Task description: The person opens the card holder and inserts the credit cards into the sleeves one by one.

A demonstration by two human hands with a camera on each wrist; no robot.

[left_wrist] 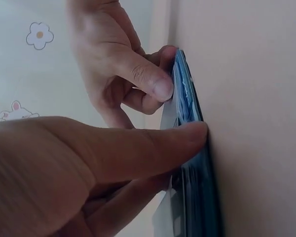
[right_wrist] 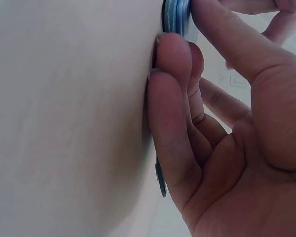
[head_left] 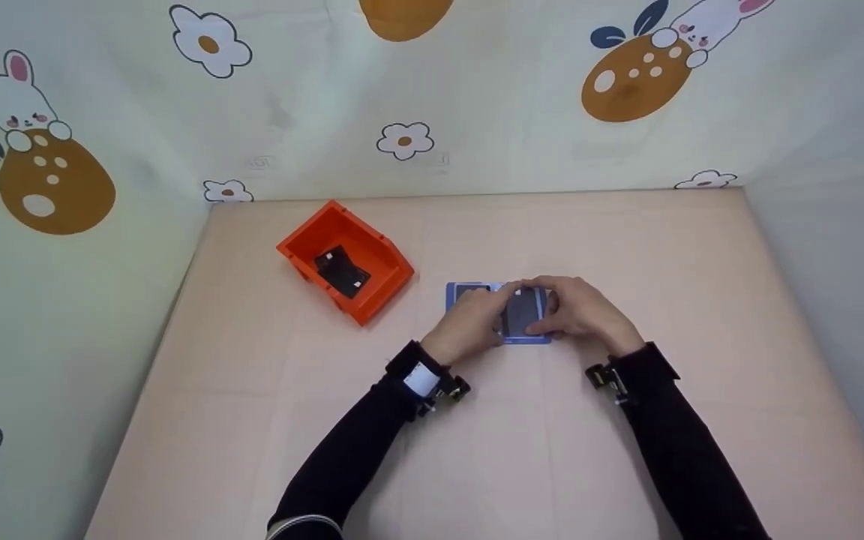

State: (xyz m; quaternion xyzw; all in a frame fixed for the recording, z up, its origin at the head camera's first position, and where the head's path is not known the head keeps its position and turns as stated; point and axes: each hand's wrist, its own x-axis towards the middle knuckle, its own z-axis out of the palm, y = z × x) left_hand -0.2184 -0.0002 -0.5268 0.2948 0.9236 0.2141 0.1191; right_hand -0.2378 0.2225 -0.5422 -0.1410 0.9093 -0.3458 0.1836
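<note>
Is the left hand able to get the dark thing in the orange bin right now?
Probably yes, once it frees its grip: the left hand holds the blue album. Nothing shows between it and the open-topped orange bin, where the dark thing lies uncovered.

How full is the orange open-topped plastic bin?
The bin is partly filled: flat black rectangular pieces lie inside, with bare orange showing around them.

Black sleeves are worn, with dark wrist cameras strapped on. The left strap is marked by a white patch.
</note>
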